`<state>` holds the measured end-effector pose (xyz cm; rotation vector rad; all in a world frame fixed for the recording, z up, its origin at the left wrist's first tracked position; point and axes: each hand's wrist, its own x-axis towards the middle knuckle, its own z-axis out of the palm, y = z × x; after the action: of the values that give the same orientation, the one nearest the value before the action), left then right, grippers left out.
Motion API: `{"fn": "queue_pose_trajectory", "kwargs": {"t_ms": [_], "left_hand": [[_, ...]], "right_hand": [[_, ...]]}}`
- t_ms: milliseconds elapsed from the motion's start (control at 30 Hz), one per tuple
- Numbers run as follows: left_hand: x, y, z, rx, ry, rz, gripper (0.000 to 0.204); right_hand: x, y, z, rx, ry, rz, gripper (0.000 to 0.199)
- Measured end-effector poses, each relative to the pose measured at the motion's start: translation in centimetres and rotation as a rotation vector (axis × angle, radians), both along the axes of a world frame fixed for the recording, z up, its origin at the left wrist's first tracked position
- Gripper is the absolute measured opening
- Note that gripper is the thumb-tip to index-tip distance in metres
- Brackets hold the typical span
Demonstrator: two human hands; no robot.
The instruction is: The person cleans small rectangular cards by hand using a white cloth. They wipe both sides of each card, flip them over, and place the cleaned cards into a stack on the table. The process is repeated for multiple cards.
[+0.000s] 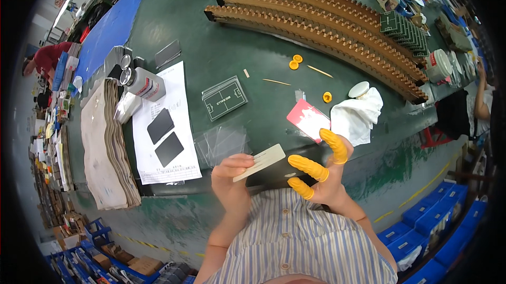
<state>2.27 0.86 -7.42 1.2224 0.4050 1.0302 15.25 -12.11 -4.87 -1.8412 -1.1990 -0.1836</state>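
Above the counter's near edge: your left hand (pixel 232 176) pinches a thin pale card (pixel 262 161) by one end, thumb on top, fingers pressed together beneath; the card sticks out toward your right hand.
Right hand: your right hand (pixel 322 178) hovers just beside the card with its fingers spread, three of them wearing yellow finger cots (pixel 311 168); it grips nothing that you can see.
Counter: the green counter (pixel 253 46) carries a clear plastic sleeve (pixel 221 144) just beyond the card, a small dark green panel (pixel 225 97), a red-and-white sheet (pixel 308 119), a white cloth (pixel 358 115), and a white paper with two dark rectangles (pixel 164 126).
Risk of a drop: you hold the card at its very end, so a loose pinch could let it tip and fall past the counter edge onto your shirt or the floor.
Risk of marking: your left fingers are bare; touching the card's face could leave prints.
Risk of bending: pushing on the free end with your right hand could flex so thin a card.
Loose cots: spare yellow cots (pixel 294 62) lie well apart, beyond easy reach.
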Motion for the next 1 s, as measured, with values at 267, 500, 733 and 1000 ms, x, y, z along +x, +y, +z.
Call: {"fn": "queue_pose_trajectory", "kwargs": {"t_ms": [267,500,733,1000], "left_hand": [[-0.1,0.1,-0.17,0.142,0.039,0.056,0.013],[-0.09,0.26,-0.2,0.127,0.043,0.054,0.013],[-0.16,0.26,-0.18,0.097,0.076,0.051,0.013],[-0.29,0.23,-0.27,0.079,0.074,0.028,0.014]], "right_hand": [[-0.35,0.28,-0.32,-0.074,-0.055,-0.041,0.036],[-0.38,0.53,-0.47,-0.092,-0.106,-0.047,0.036],[-0.34,0.49,-0.37,-0.064,-0.069,-0.074,0.035],[-0.47,0.54,-0.48,-0.124,-0.078,-0.064,0.035]]}}
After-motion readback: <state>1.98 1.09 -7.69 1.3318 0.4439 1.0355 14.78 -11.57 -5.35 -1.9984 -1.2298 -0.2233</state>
